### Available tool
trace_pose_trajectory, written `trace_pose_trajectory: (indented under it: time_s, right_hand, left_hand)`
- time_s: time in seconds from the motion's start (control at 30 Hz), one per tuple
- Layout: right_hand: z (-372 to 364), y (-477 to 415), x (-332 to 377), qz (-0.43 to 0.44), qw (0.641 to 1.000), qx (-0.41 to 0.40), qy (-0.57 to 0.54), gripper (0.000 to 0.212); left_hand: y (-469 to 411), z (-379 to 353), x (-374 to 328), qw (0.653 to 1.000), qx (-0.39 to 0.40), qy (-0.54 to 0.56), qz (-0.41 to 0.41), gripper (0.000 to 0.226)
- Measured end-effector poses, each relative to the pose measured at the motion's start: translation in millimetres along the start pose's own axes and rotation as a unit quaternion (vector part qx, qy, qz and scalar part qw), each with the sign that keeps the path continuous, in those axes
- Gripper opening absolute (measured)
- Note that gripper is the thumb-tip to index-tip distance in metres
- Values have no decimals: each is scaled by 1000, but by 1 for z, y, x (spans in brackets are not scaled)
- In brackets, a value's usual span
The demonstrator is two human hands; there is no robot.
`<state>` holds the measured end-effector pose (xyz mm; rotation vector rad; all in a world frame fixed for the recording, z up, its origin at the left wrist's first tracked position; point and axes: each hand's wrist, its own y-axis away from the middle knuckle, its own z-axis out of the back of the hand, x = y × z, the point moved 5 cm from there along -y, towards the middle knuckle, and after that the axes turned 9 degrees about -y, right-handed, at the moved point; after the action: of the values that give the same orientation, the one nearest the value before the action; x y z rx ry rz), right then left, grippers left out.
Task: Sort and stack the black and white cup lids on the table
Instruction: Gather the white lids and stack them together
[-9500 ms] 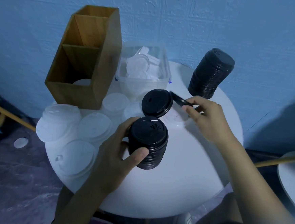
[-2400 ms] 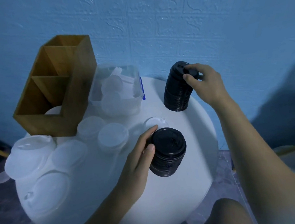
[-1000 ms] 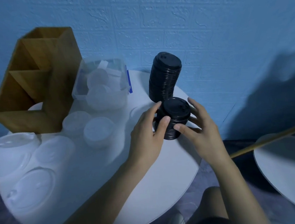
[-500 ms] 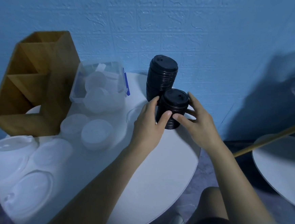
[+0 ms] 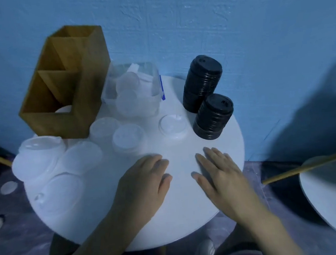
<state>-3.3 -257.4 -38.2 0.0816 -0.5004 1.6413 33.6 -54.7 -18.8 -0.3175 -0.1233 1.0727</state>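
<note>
Spreading my left hand [image 5: 145, 181] and right hand [image 5: 219, 175] over the worktop [image 5: 186, 218], I hold nothing. The short black stack [image 5: 212, 119] stands far right.

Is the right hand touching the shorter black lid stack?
Apart. The head view shows bare table between the right hand and the shorter black lid stack.

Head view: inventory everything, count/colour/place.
table: 1, white, round, centre
taller black stack: 1, right rear
shorter black stack: 1, just in front of it
single lid: 1, white, left of shorter black stack
small lid stacks: 2, white, centre-left
large lids: 3 seen, translucent white, left edge
tub: 1, clear, rear centre, lids inside
wooden organiser: 1, brown, rear left
second table: 1, white, far right
left hand: open, over table front
right hand: open, over table front
</note>
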Motion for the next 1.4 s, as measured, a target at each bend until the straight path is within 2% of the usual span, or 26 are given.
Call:
trace_pose_trajectory:
  time_s: [0.1, 0.2, 0.37, 0.5, 0.7, 0.87, 0.93, 1.07, 1.17, 1.23, 1.3, 1.4]
  right_hand:
    - [-7, -5, 21, 49, 999, 9, 5, 51]
    - [-5, -16, 39, 84, 996, 10, -37, 39]
    - [-1, -58, 80, 110, 987, 12, -115, 41]
    - [-17, -99, 127, 138, 979, 67, -133, 56]
    - [-27, -119, 128, 64, 973, 150, -164, 50]
    - [-14, -98, 96, 30, 964, 119, -236, 53]
    - [-10, -87, 84, 7, 959, 102, -263, 54]
    - [-7, -69, 73, 3, 958, 92, -272, 53]
    - [-9, -63, 73, 8, 960, 91, -264, 54]
    - [-9, -61, 75, 11, 960, 89, -264, 55]
    - [-10, -60, 77, 9, 960, 90, -263, 55]
    - [-10, -59, 79, 3, 961, 88, -264, 55]
  left_hand:
    - [22, 5, 19, 1000, 7, -16, 14, 37]
    - [38, 8, 35, 999, -7, -28, 23, 37]
    - [48, 8, 55, 999, -24, -4, 38, 34]
    - [51, 5, 59, 998, -27, 14, 60, 38]
    - [54, 4, 66, 995, -35, 44, 85, 30]
    - [54, 5, 69, 992, -48, 76, 86, 27]
    - [60, 11, 71, 992, -59, 77, 84, 36]
    - [77, 27, 94, 989, -89, 26, 111, 49]
    - [85, 34, 113, 982, -99, -43, 155, 40]
    - [87, 30, 121, 977, -77, -60, 189, 37]
    - [86, 22, 121, 978, -62, -33, 195, 40]
    - [74, 16, 109, 986, -69, 17, 154, 41]
